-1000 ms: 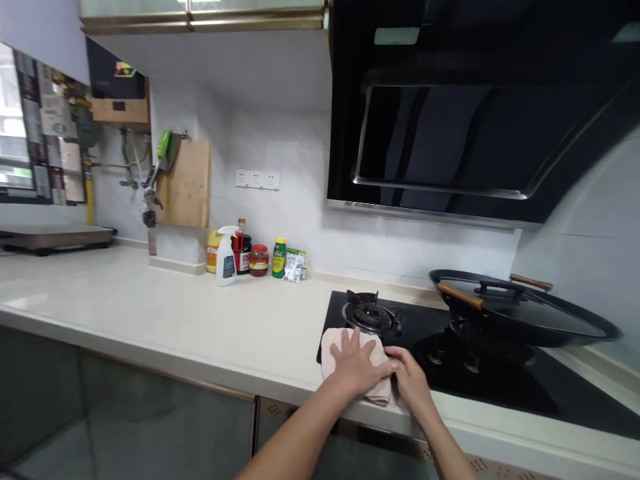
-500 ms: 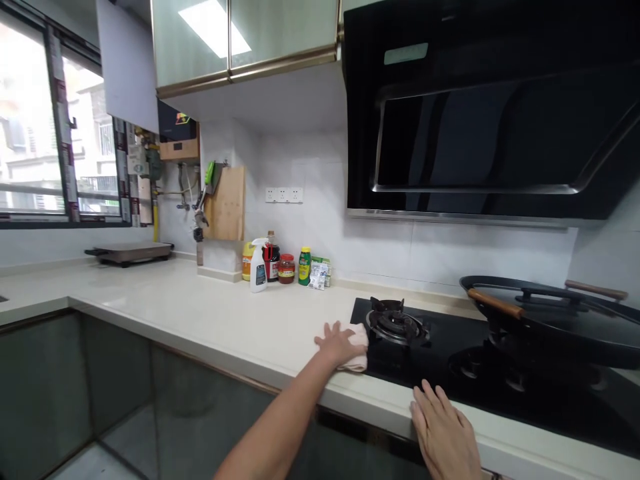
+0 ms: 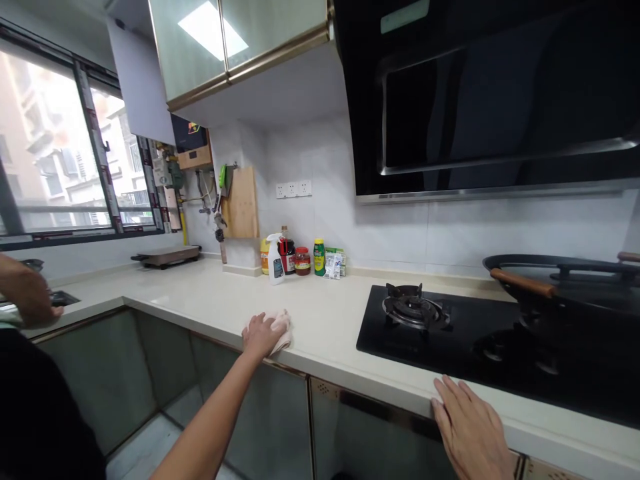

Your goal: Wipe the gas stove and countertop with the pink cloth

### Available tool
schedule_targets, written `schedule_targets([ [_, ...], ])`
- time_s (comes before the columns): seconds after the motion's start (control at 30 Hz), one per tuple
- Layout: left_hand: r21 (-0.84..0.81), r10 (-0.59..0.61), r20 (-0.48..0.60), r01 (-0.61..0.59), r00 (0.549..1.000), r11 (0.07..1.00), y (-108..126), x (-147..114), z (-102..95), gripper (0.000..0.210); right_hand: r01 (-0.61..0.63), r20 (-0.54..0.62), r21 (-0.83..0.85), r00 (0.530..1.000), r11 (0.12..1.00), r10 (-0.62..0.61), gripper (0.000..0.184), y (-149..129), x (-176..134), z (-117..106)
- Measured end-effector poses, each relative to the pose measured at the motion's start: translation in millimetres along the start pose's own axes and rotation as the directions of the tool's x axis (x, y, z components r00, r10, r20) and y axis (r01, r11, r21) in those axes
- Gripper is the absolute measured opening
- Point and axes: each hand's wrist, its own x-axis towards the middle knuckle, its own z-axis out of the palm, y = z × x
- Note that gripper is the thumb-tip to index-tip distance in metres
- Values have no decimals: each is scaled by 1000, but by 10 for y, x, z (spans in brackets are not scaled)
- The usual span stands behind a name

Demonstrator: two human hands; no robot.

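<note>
My left hand [image 3: 261, 335] presses a pale pink cloth [image 3: 283, 328] down onto the white countertop [image 3: 320, 320], close to the front edge. Its fingers curl over the cloth, which bunches out on the right side of the hand. Flat on the counter's front edge rests my right hand [image 3: 469, 421], fingers stretched out and holding nothing. Just beyond it lies the black gas stove [image 3: 373, 337], with a bare burner [image 3: 415, 308] on the left. A large black wok [image 3: 520, 283] with wooden handles and a lid sits at the stove's right.
A white spray bottle [image 3: 275, 260], a red-lidded jar [image 3: 303, 261], a green bottle [image 3: 319, 257] and packets [image 3: 334, 263] stand against the wall. Another person's arm [image 3: 25, 290] is at the far left by the sink [image 3: 65, 298]. The range hood [image 3: 480, 120] overhangs the stove.
My left hand has slid the cloth leftward along the counter, away from the stove's edge. My right hand stays on the front edge. The view has turned left, and another person has come into sight.
</note>
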Motion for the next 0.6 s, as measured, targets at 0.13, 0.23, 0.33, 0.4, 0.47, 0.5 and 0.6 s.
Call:
schedule_targets([
  [0.13, -31, 56, -122, -61, 991, 998, 188, -468, 127, 47, -39, 29, 36, 999, 999, 38, 46, -43, -27, -57],
  [0.23, -132, 199, -230, -233, 953, 964, 600, -941, 385, 43, -53, 27, 39, 998, 998, 52, 47, -63, -27, -57],
  [0.33, -218, 372, -239, -423, 897, 879, 1207, -1400, 720, 66, -38, 10, 30, 999, 999, 38, 47, -27, -33, -33],
  [0.4, -264, 512, -227, -559, 828, 786, 1652, -1645, 919, 79, -3, -14, 41, 1000, 999, 4, 45, 43, -59, 6],
  [0.47, -270, 620, -255, -670, 742, 692, 2053, -1820, 1055, 87, 37, -42, 62, 999, 997, -35, 44, 141, -104, 65],
  [0.5, -252, 659, -290, -720, 694, 647, 2214, -1880, 1092, 90, 45, -51, 73, 998, 996, -42, 45, 192, -129, 97],
  [0.6, -171, 708, -368, -792, 603, 586, 2468, -1955, 1097, 92, 29, -37, 94, 999, 995, -26, 52, 304, -193, 154],
])
